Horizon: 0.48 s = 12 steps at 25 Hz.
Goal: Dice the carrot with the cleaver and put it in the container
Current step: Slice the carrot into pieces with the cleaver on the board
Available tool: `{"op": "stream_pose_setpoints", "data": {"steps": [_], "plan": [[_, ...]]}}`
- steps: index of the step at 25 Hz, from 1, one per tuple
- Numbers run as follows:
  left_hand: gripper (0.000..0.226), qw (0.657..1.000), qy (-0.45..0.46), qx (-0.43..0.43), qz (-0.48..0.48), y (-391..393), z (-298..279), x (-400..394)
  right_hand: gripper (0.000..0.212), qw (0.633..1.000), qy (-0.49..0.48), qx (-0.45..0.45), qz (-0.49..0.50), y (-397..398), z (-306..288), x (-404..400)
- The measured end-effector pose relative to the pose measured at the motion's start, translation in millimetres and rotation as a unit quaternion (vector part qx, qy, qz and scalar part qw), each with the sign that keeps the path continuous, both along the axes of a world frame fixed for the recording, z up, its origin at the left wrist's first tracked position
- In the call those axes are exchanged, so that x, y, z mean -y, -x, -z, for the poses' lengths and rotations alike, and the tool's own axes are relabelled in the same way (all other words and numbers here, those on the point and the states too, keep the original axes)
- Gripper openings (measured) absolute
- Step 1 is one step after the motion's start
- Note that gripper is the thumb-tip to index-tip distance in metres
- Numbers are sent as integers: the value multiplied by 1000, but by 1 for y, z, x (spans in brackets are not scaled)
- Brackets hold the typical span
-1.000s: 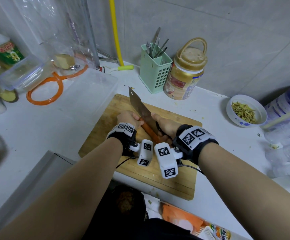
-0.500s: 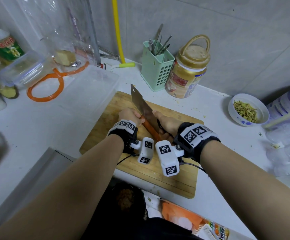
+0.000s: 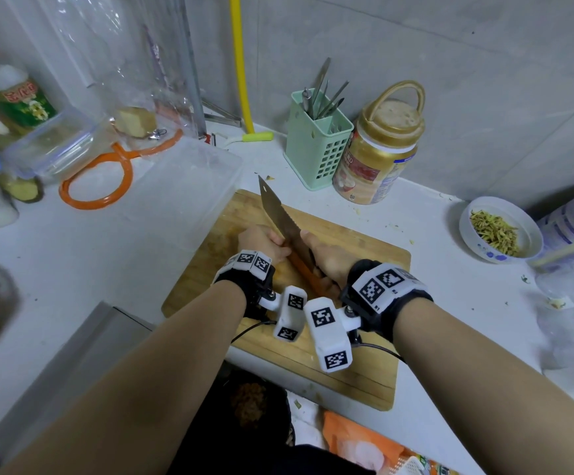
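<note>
An orange carrot (image 3: 304, 274) lies on the wooden cutting board (image 3: 364, 371), running toward me between both hands. My left hand (image 3: 261, 243) grips the carrot's far part with curled fingers. My right hand (image 3: 326, 257) grips the cleaver's handle; the steel cleaver (image 3: 278, 216) stands on edge along the carrot, its tip pointing away from me. A clear plastic container (image 3: 182, 186) sits just left of the board. The carrot's far end is hidden under my left hand.
A green utensil holder (image 3: 316, 149) and a gold-lidded jar (image 3: 378, 156) stand behind the board. A white bowl of shredded greens (image 3: 498, 229) sits at right. An orange hose loop (image 3: 100, 180), a lidded box (image 3: 49, 145) and bottles crowd the left. The counter edge drops near me.
Both hands and the cleaver stay on the carrot in nearly the same place; the blade has shifted only slightly along it.
</note>
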<state>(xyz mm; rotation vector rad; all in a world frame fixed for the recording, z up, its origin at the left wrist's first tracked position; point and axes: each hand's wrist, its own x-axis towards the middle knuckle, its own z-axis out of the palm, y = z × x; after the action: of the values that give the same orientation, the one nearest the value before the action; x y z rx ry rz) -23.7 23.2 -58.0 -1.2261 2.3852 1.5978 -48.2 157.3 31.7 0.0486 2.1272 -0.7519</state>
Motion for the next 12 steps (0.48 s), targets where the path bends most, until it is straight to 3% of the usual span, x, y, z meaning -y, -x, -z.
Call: {"op": "stream_pose_setpoints", "data": {"steps": [12], "plan": [[19, 1000, -1, -15, 5, -1, 1, 2, 63, 1000, -2, -25, 16, -2, 4, 9]]}}
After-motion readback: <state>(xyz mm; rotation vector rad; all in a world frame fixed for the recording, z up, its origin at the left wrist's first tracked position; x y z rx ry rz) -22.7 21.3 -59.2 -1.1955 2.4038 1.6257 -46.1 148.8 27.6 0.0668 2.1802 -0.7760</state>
